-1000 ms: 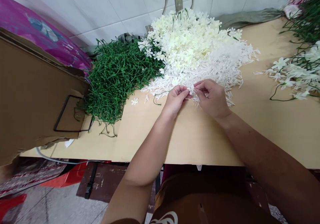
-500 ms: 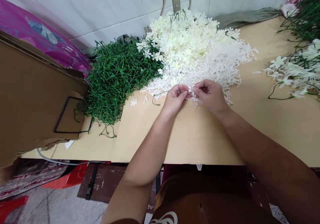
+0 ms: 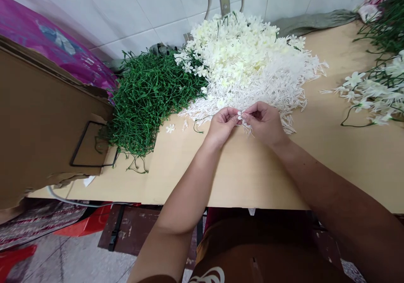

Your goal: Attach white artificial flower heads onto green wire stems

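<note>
A small white artificial flower (image 3: 240,115) is pinched between the fingertips of both hands. My left hand (image 3: 223,122) grips it from the left, my right hand (image 3: 263,119) from the right, and their fingertips nearly meet. The fingers cover much of the flower. Just beyond my hands lies a heap of thin white stick-like pieces (image 3: 271,89). Loose white flower heads (image 3: 233,47) are piled behind and above it. To the left is a mound of green plastic stems (image 3: 151,93).
A single flower head (image 3: 170,128) lies on the wooden table (image 3: 252,173). Flowers on green stems (image 3: 369,93) lie at the right. A cardboard box (image 3: 47,119) stands at the left, with a black wire frame (image 3: 73,152) against it. A tiled wall (image 3: 176,5) bounds the back.
The view has shifted very slightly. Both hands stay together over the same spot, and the flower between the fingertips appears turned a little.
</note>
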The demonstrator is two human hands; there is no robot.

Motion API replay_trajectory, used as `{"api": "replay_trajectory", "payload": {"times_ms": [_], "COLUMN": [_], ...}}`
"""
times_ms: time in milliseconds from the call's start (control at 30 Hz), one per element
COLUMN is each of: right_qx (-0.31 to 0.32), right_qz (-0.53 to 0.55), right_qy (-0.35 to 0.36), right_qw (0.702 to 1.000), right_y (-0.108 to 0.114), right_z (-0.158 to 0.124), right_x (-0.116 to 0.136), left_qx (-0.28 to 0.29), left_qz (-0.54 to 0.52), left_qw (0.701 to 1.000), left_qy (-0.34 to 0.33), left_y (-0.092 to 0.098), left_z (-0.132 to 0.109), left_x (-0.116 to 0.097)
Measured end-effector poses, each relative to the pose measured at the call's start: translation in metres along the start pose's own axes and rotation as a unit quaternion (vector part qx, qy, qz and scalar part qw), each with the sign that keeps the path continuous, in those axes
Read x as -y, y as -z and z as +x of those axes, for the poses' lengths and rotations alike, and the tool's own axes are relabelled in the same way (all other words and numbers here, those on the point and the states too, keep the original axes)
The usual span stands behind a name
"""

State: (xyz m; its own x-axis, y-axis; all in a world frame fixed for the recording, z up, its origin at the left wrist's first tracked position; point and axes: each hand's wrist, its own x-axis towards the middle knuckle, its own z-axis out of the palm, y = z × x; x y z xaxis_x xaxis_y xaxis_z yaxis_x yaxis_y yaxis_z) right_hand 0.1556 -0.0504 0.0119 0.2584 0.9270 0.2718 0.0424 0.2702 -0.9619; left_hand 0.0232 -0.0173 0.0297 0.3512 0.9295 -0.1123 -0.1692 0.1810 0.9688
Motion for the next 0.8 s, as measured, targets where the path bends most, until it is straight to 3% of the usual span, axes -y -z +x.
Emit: {"api": "replay_trajectory", "payload": {"times_ms": [100, 233, 533, 800], "right_qx": [0.011, 0.079, 0.145, 0.128], "right_qz": [0.043, 0.082, 0.088, 0.100], "right_qy": [-0.023, -0.067, -0.077, -0.099], "right_qw": [0.999, 0.991, 0.982, 0.982], "right_y": [0.001, 0.004, 0.011, 0.006], "right_z": [0.001, 0.004, 0.004, 0.001], "right_x": [0.001, 0.002, 0.016, 0.015], "left_qx": [-0.004, -0.018, -0.035, 0.011], "left_qz": [-0.002, 0.002, -0.025, -0.013], "left_qw": [1.000, 1.000, 0.998, 0.999], "left_qy": [-0.009, -0.022, -0.044, -0.051], "left_y": [0.000, -0.001, -0.001, 0.004], "left_z": [-0.001, -0.001, 0.000, 0.003], "left_x": [-0.002, -0.005, -0.004, 0.003]}}
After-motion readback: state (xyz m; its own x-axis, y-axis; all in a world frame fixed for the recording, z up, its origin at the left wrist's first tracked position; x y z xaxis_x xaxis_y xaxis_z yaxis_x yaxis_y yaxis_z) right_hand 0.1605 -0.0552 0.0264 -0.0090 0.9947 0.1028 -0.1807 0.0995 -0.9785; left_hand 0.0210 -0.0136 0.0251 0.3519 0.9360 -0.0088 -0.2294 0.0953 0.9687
